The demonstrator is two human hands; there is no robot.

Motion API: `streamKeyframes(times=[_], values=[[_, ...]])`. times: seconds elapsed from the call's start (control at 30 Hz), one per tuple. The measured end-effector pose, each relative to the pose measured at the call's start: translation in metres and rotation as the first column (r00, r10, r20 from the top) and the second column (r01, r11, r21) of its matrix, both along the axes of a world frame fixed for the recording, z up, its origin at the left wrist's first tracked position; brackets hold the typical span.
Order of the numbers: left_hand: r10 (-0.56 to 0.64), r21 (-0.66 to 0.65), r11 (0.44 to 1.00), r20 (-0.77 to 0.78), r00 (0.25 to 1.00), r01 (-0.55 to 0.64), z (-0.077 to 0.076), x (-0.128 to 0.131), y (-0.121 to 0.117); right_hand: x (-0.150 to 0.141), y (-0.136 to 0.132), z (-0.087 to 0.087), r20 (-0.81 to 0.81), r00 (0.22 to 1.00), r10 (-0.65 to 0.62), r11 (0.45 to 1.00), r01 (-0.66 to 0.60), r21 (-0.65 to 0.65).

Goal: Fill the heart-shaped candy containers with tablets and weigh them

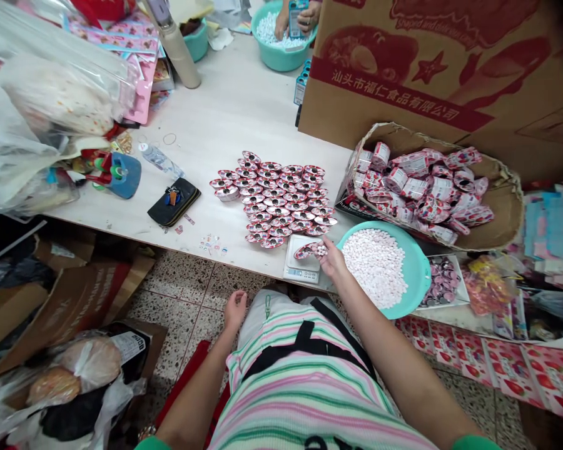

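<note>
My right hand [331, 257] is pinched over a small red-rimmed cup [306, 251] that sits on a little white scale [301, 267] at the table's near edge; a few white candies show at its fingertips. Just right of it stands a teal bowl [417, 265] full of white candies. Behind the scale, several filled red-rimmed cups [279, 200] lie in rows on the white table [225, 119]. My left hand [234, 308] rests on my lap below the table edge, fingers loosely curled, holding nothing I can see.
A torn cardboard tray [507, 206] of wrapped pink cups stands at the right, a large printed carton [441, 69] behind it. A black wallet with keys [173, 201] lies left. At the far end, another person's hands [296, 19] work over a second teal bowl [281, 56].
</note>
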State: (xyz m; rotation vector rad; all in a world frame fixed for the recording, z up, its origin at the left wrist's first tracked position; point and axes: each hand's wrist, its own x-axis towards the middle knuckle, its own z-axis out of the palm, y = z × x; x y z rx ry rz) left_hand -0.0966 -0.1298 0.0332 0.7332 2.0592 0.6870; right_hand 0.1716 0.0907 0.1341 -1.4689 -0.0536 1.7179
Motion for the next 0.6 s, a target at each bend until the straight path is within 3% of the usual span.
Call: streamKeyframes(times=[0.23,0.6], values=[[0.025,0.003,1.000,-0.011,1.000,-0.025,0.006,-0.004,-0.015,-0.011,0.023,-0.004,-0.006,0.996,-0.094,0.973,0.093,0.210],[0.069,-0.069,0.995,-0.035,0.997,-0.071,0.010,-0.001,-0.046,-0.022,0.010,-0.031,0.272,0.957,-0.105,0.963,0.030,0.266]])
